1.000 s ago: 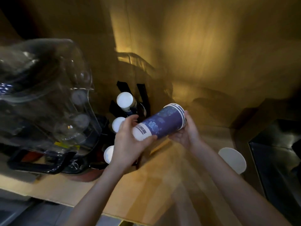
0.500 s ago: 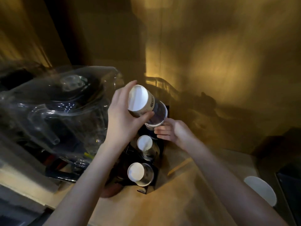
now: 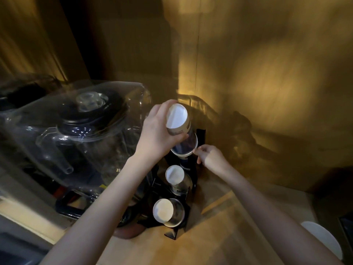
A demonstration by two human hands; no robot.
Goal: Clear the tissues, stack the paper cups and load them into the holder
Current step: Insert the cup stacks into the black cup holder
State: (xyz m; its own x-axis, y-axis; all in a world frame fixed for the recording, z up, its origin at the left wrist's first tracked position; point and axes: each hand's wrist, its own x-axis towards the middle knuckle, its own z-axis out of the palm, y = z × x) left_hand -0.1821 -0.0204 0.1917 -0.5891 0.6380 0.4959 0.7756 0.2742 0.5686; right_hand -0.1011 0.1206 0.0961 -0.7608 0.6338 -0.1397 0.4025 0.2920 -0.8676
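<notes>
My left hand grips an upside-down stack of blue patterned paper cups, white base up, its rim just over the back slot of the black cup holder. My right hand is beside the rim, fingertips touching the stack's lower edge or very close to it. Two other inverted cup stacks sit in the holder: one in the middle slot and one in the front slot. No tissues are visible.
A large clear blender jar with a black lid stands close on the left of the holder. A white round object lies on the wooden counter at lower right. Wooden walls close off the back.
The cup stack went from lying sideways between both hands to upside down, and has come down toward the holder's back slot. My right hand slid from the rim to beside it.
</notes>
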